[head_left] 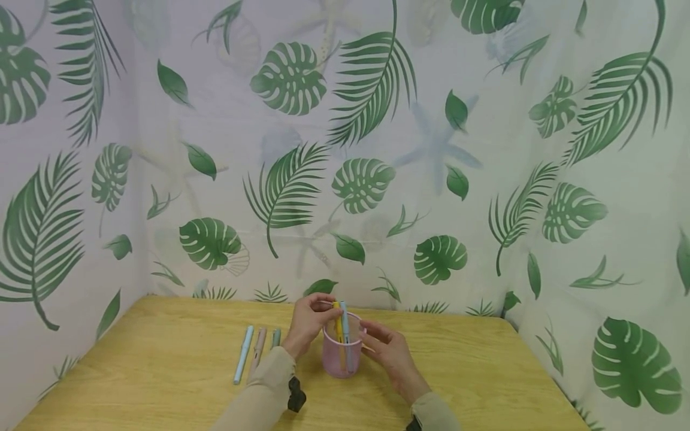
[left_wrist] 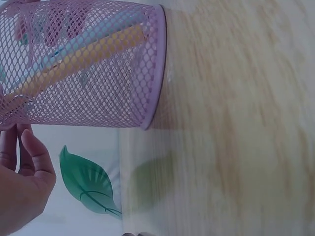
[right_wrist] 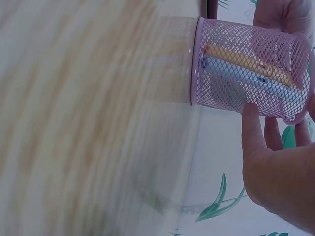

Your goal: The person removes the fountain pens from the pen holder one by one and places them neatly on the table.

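From three o'clock, right hand (head_left: 392, 354) grips round pink mesh cup (head_left: 334, 359), likely steadying it; left hand (head_left: 306, 325) pinches slim yellow pen (head_left: 338, 327).

Pink mesh cup (head_left: 334, 357) is standing upright, right hand (head_left: 392, 357) gripping it around 3 o'clock. Inside, a yellow pen (head_left: 339, 330) leans at the 9 o'clock side of a light-blue pen (head_left: 345, 326), tops above the rim, left hand (head_left: 309, 324) pinching the yellow one.

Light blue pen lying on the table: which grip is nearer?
Left. The left grip is right of the pen, at the rim of the pink cup; the right grip is farther off, at the cup's right side.
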The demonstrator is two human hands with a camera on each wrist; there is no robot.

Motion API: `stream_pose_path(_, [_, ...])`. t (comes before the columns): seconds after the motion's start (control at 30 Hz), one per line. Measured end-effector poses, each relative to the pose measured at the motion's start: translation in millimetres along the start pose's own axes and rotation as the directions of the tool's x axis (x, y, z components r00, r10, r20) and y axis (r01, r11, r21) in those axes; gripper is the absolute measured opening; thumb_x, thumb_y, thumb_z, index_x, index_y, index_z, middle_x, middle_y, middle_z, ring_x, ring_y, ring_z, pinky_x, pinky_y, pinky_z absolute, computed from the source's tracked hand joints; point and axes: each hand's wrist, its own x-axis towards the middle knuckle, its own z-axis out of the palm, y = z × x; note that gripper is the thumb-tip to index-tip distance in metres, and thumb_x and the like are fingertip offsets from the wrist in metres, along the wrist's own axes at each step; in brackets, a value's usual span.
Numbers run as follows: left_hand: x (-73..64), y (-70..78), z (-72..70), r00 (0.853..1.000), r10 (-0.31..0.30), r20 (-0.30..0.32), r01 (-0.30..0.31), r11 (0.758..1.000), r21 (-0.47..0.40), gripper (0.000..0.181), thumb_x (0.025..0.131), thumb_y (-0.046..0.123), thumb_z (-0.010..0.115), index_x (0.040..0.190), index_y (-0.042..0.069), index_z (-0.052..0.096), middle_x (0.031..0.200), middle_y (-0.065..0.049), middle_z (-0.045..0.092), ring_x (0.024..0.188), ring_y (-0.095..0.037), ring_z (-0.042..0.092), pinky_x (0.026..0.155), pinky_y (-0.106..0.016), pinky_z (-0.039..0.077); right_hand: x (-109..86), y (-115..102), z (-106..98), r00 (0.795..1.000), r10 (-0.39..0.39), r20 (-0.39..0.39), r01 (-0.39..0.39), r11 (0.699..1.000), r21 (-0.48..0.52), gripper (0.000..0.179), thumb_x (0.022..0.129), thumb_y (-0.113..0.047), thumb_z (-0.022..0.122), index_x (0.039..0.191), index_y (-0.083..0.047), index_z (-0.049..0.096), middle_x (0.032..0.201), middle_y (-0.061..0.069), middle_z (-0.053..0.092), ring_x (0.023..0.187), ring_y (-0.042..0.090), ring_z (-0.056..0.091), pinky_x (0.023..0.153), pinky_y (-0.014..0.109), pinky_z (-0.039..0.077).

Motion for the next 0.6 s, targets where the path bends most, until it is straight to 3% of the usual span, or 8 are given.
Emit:
stream_pose_path(0.3, [0.6, 0.9, 0.5, 0.994, 0.056, -0.095, -0.059, 0.998, -0.021, 0.026, 0.078, 0.014, 0.083, 0.091, 0.001, 0.066, 0.086, -0.005, 0.072, 0.081, -0.013, 0.066, 0.073, -0.025, 0.054, -1.3, -1.6, 0.1, 1.0, -0.005, 0.005, 0.005, 1.0, -0.008, 0.042, 0.094, -0.017, 0.067, 0.131, 0.002, 0.059, 0.134, 0.022, 0.056, 0.114, 0.024, 0.061, 0.096, 0.042, 0.053])
stream_pose_path(0.47, [0.1, 7.2, 0.5, 0.991, 0.064, -0.121, -0.069, 0.997, -0.038, 0.022, 0.079, 0.01, 0.082, 0.091, -0.003, 0.068, 0.085, -0.011, 0.073, 0.076, -0.012, 0.066, 0.072, -0.026, 0.054, -0.1, -0.3, -0.1, 1.0, -0.01, 0.006, 0.01, 1.0, -0.006, 0.042, 0.094, -0.016, 0.067, 0.131, 0.002, 0.059, 0.135, 0.022, 0.055, 0.115, 0.024, 0.06, 0.096, 0.042, 0.053])
stream_pose_path(0.6, [1.7, 9.8, -0.5, 0.99, 0.065, -0.121, -0.069, 0.997, -0.028, 0.019, 0.082, 0.006, 0.078, 0.093, -0.007, 0.069, 0.089, -0.019, 0.073, 0.077, -0.019, 0.07, 0.076, -0.035, 0.057, 1.4, 0.9, -0.2, 1.0, -0.009, -0.003, 0.009, 1.0, 0.002, 0.042, 0.093, -0.016, 0.068, 0.13, 0.002, 0.059, 0.133, 0.021, 0.057, 0.113, 0.022, 0.062, 0.095, 0.041, 0.054])
